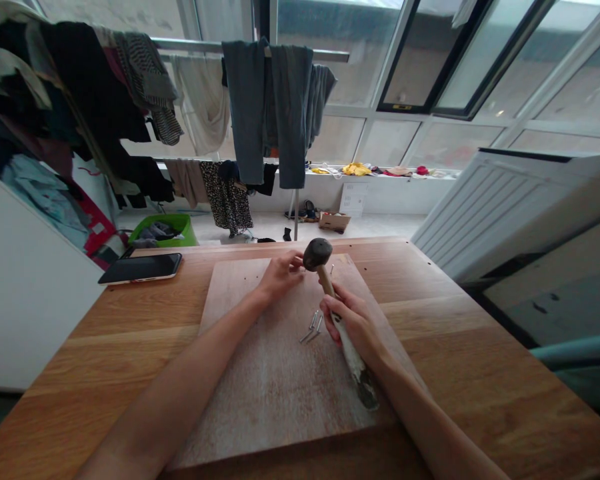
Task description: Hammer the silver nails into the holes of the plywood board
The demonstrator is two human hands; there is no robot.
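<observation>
My right hand (353,317) is wrapped round the pale, worn handle of a mallet (318,253) with a dark rounded head, held up over a wooden board (270,387). Toward the board's far edge, my left hand (283,273) rests with its fingers pinched together; the mallet head partly covers the fingertips, and what they hold is hidden. Several loose nails (312,328) lie on the board, left of my right hand. Another nail (331,269) stands upright just beyond the mallet handle.
A smartphone (141,268) lies at the far left of the wooden table (480,347). Beyond the table are hanging clothes (245,107), a green basin (187,230) and a cardboard box (334,221). A white ribbed panel (505,200) rises on the right.
</observation>
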